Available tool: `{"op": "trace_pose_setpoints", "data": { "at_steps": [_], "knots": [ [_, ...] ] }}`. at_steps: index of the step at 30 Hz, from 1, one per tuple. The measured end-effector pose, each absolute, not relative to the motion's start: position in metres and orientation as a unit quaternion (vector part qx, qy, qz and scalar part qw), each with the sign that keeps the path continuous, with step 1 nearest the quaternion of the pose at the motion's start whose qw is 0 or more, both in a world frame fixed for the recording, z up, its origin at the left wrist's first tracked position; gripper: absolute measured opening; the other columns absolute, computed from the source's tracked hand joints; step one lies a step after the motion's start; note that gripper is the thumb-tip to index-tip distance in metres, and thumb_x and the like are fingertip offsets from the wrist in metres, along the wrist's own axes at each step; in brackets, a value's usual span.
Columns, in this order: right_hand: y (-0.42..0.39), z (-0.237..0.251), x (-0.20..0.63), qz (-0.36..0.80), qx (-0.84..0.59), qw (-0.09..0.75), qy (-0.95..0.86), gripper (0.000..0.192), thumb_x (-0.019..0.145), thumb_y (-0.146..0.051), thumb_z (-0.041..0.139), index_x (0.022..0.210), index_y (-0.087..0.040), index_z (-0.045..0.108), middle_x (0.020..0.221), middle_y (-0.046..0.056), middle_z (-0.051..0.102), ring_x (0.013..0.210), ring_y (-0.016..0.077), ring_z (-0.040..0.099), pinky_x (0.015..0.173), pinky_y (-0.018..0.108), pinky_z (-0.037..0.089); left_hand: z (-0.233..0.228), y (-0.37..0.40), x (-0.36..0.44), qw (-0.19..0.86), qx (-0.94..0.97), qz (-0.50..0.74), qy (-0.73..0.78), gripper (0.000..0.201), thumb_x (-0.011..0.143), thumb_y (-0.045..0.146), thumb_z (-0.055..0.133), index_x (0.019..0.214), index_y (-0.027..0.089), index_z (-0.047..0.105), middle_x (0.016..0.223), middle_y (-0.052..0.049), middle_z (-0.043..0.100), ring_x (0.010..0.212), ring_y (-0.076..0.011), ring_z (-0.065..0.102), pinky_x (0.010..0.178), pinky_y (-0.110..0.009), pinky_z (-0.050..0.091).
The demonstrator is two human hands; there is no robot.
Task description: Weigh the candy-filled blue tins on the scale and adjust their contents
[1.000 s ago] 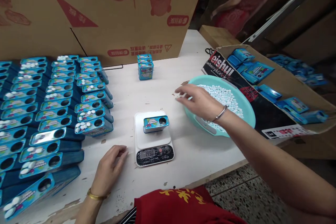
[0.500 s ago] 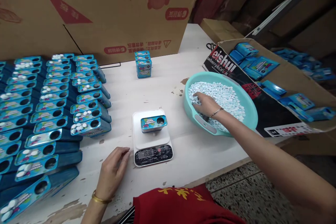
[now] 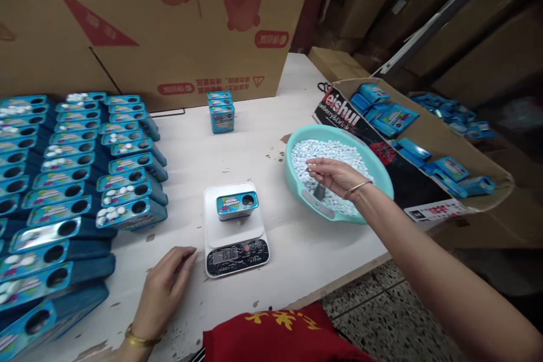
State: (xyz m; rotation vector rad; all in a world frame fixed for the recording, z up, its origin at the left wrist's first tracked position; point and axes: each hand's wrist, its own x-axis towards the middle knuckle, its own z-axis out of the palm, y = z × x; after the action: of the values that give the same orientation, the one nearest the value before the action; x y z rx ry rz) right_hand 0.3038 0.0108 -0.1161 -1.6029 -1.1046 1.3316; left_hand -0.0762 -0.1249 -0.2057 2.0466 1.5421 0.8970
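Along the left side of the white table [image 3: 271, 141] lie rows of blue tins [image 3: 80, 181], each with a round hole in its lid; several carry small white tablets on top. They run from the near left corner back toward the big cardboard box [image 3: 139, 22] that stands along the far edge.

The left hand [image 3: 163, 291] rests palm down on the table at the near edge, just right of the tins and just left of the scale [image 3: 235, 232]. Its fingers [image 3: 184, 257] are loosely spread and slightly curled, and they grip nothing; the fingertips lie close to the scale's near left corner, though whether they touch it cannot be told.

The scale sits in the middle of the table, its display on the near side. On its platform lies a single blue tin [image 3: 236, 205], hole toward the right. Far behind it, near the cardboard box, stands a small stack of tins [image 3: 222, 111].

To the right is a teal basin [image 3: 379, 167] filled with pale blue tablets [image 3: 335, 155]. The right hand [image 3: 335, 174] hovers over the basin's near left part, palm turned partly up, thumb and fingertips [image 3: 311, 166] pinched together on a few tablets.

Farther right, an open carton [image 3: 428, 141] tilts toward the table with more blue tins [image 3: 392, 116] scattered inside.
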Motion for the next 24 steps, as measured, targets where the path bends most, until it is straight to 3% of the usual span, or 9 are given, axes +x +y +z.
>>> {"op": "trace_pose_setpoints", "data": {
  "at_steps": [3, 7, 12, 15, 20, 24],
  "knots": [
    [-0.001, -0.094, 0.261, 0.561, -0.58, 0.351, -0.475, 0.021, 0.068, -0.025, 0.073, 0.084, -0.016, 0.064, 0.063, -0.001, 0.06, 0.053, 0.0085, 0.053, 0.054, 0.023, 0.045, -0.204, -0.129, -0.075, 0.227, 0.736, 0.313, 0.556, 0.023, 0.091, 0.038, 0.049, 0.089, 0.02, 0.062, 0.086, -0.004, 0.067, 0.078, -0.0154, 0.065, 0.068, -0.024, 0.051],
    [-0.013, -0.073, 0.204, 0.52, -0.531, 0.252, -0.62, 0.007, 0.078, -0.019, 0.062, 0.084, -0.016, 0.064, 0.059, -0.003, 0.058, 0.05, 0.0083, 0.05, 0.052, 0.024, 0.042, -0.204, -0.133, -0.076, 0.235, 0.732, 0.307, 0.561, 0.021, 0.091, 0.036, 0.049, 0.09, 0.02, 0.061, 0.087, -0.003, 0.066, 0.081, -0.015, 0.064, 0.07, -0.024, 0.051],
    [-0.018, -0.071, 0.176, 0.353, -0.515, 0.14, -0.768, 0.017, 0.079, -0.007, 0.058, 0.09, -0.015, 0.068, 0.086, 0.004, 0.062, 0.069, 0.0104, 0.053, 0.065, 0.026, 0.043, -0.205, -0.138, -0.079, 0.238, 0.725, 0.312, 0.566, 0.022, 0.091, 0.038, 0.048, 0.089, 0.02, 0.061, 0.086, -0.004, 0.066, 0.08, -0.0158, 0.064, 0.07, -0.025, 0.051],
    [-0.019, -0.072, 0.175, 0.319, -0.5, 0.112, -0.797, 0.021, 0.081, -0.006, 0.055, 0.095, -0.014, 0.068, 0.092, 0.007, 0.063, 0.08, 0.0142, 0.056, 0.075, 0.028, 0.045, -0.207, -0.139, -0.079, 0.244, 0.723, 0.309, 0.568, 0.023, 0.091, 0.038, 0.048, 0.09, 0.02, 0.061, 0.086, -0.004, 0.066, 0.08, -0.0161, 0.064, 0.07, -0.025, 0.051],
    [-0.02, -0.072, 0.174, 0.317, -0.485, 0.129, -0.805, 0.024, 0.081, -0.003, 0.05, 0.09, -0.015, 0.068, 0.092, 0.008, 0.064, 0.086, 0.0165, 0.059, 0.081, 0.032, 0.045, -0.207, -0.138, -0.076, 0.26, 0.718, 0.302, 0.57, 0.025, 0.092, 0.038, 0.046, 0.09, 0.019, 0.061, 0.086, -0.005, 0.067, 0.08, -0.0169, 0.063, 0.07, -0.027, 0.051],
    [-0.022, -0.07, 0.186, 0.458, -0.513, 0.257, -0.679, 0.012, 0.082, -0.016, 0.056, 0.088, -0.016, 0.067, 0.075, 0.003, 0.061, 0.063, 0.0115, 0.055, 0.061, 0.028, 0.045, -0.207, -0.138, -0.077, 0.259, 0.714, 0.304, 0.575, 0.024, 0.091, 0.038, 0.046, 0.09, 0.019, 0.061, 0.086, -0.005, 0.066, 0.081, -0.0169, 0.063, 0.071, -0.027, 0.051]
  ]
}}
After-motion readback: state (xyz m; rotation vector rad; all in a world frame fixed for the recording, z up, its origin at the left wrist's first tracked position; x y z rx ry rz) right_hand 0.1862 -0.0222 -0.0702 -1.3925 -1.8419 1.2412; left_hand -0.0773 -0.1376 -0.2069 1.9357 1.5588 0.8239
